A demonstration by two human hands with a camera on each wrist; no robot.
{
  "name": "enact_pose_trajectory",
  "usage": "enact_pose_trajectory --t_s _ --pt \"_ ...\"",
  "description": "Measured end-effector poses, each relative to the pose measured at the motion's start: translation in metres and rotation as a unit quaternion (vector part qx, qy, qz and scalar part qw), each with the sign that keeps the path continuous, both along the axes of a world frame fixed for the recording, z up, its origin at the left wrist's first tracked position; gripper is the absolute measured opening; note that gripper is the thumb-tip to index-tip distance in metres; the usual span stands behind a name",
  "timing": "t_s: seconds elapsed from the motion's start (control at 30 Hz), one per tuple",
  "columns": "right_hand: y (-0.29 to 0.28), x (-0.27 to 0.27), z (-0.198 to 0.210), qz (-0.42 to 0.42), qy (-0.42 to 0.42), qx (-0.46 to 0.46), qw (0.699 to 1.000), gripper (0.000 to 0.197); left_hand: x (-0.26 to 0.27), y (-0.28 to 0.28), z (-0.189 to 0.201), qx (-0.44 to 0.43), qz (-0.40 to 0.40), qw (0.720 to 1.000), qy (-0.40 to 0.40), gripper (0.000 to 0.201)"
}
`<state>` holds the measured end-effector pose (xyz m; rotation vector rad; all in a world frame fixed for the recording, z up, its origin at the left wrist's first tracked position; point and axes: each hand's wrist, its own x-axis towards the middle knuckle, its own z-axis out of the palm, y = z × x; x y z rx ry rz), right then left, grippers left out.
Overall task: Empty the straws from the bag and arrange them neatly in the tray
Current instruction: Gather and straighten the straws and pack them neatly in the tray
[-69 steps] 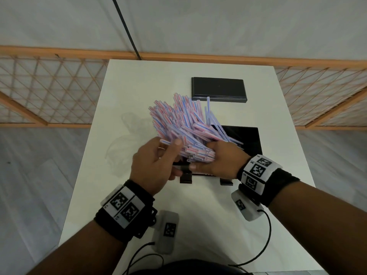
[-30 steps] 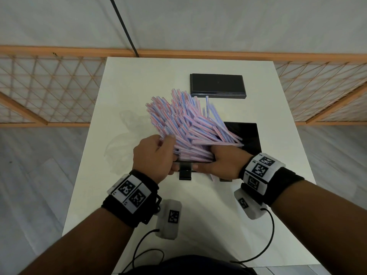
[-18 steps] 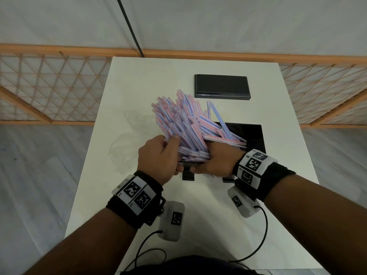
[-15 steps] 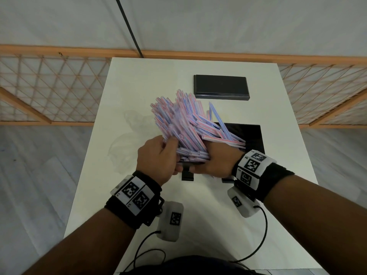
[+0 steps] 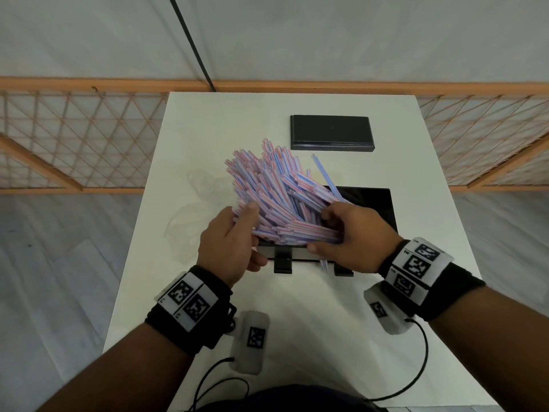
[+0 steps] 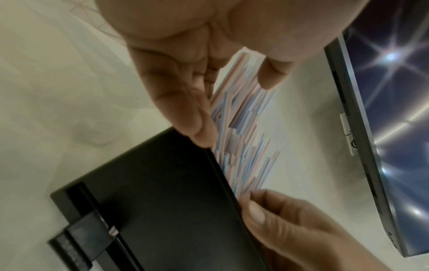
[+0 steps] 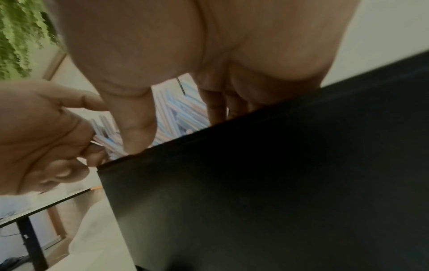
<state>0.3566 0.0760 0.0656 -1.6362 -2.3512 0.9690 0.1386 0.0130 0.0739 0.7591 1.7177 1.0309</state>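
A thick, fanned bundle of pink-and-blue striped straws leans over the left part of the black tray, tips pointing away and left. My left hand grips its near left side, thumb on top. My right hand grips the near right end, fingers curled over it and thumb below. In the left wrist view the straws run past the tray's rim between both hands. The right wrist view shows the straws behind the tray's wall. The empty clear bag lies to the left.
A black lid lies flat at the far side of the white table. One straw pokes out at the tray's near edge. An orange lattice railing runs behind and beside the table.
My right hand has come up from under the bundle and now curls its fingers over the near right end. The left thumb has slid higher, and the straws lean lower over the tray.
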Motion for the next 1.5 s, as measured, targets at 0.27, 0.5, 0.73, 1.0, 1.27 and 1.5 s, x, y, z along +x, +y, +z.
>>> enact_pose_trajectory --t_s 0.27,0.5,0.73,1.0,1.27,1.5 --pt "-0.004 0.006 -0.007 0.117 -0.133 -0.025 0.984 0.036 0.011 0.000 0.006 0.001 -0.037 0.999 0.033 0.036" --pt "-0.003 -0.005 -0.016 0.095 -0.202 -0.053 0.973 0.081 0.008 0.001 -0.001 -0.002 -0.037 0.999 0.037 0.035" --pt "0.004 -0.014 -0.016 0.063 -0.177 -0.115 0.975 0.066 0.006 0.003 -0.007 0.001 -0.035 0.999 0.023 0.033" --pt "0.009 -0.031 -0.012 0.101 -0.088 -0.105 0.985 0.064 0.007 0.002 -0.007 0.004 -0.036 0.999 0.025 0.035" --pt "0.009 -0.040 -0.020 0.124 -0.102 -0.058 0.985 0.057 0.005 0.003 -0.002 0.044 -0.064 0.994 0.082 0.034" --pt "0.003 -0.039 -0.002 0.088 0.014 0.003 0.996 0.035 0.007 0.006 -0.008 0.024 -0.011 1.000 -0.008 0.024"
